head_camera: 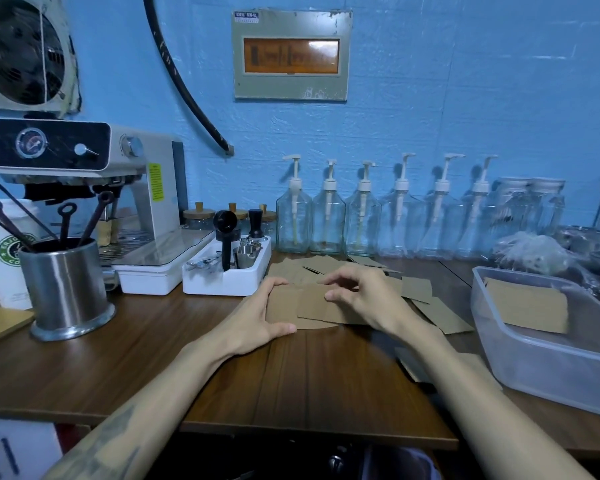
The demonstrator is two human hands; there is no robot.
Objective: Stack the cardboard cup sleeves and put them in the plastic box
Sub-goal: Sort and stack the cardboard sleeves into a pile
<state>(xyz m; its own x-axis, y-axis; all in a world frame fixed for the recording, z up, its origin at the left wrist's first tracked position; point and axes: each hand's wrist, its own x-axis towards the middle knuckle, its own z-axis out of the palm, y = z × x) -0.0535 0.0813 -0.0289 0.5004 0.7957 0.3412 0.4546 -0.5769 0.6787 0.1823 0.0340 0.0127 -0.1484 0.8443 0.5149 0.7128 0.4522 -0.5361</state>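
Some sleeves (527, 306) already lie in the plastic box (548, 368); left of it, left hand (257, 313) and right hand (364, 296) pinch a half-built stack (312, 306) (loose sleeves (440, 315) remain beside).

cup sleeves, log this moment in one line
stage: stacking | left hand: holds cup sleeves | right hand: pinches top sleeve | plastic box: some sleeves inside

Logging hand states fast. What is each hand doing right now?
Left hand: grip closed on the cardboard sleeves, thumb at the near edge.
Right hand: fingertips pinch the top sleeve.
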